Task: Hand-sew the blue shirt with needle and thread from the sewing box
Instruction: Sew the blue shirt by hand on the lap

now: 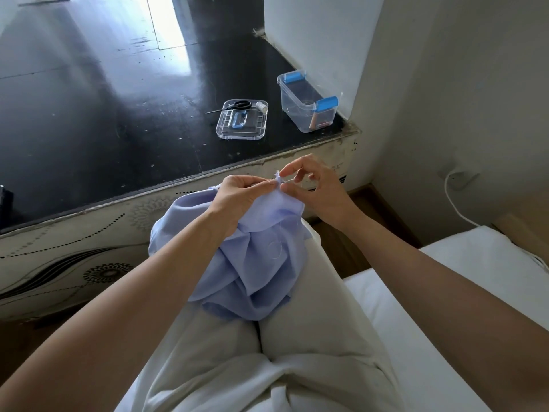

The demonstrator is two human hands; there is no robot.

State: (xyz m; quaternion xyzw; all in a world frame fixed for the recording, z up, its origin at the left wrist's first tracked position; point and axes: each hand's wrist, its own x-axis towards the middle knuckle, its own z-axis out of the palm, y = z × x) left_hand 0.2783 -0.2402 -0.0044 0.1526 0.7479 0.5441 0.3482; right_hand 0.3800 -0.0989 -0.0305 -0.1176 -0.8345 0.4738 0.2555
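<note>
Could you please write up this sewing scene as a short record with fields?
Shirt: blue shirt bunched on the lap
Left hand: left hand grips the shirt's upper edge
Right hand: right hand pinches the same edge; needle too small to tell
Box: clear box, open, on the black table
Lid: lid beside the box, carrying scissors and a white spool

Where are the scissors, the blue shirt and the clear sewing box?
scissors [241,104]: head view, black handles.
blue shirt [252,263]: head view, folds on lap.
sewing box [294,113]: head view, clear side wall.
</note>
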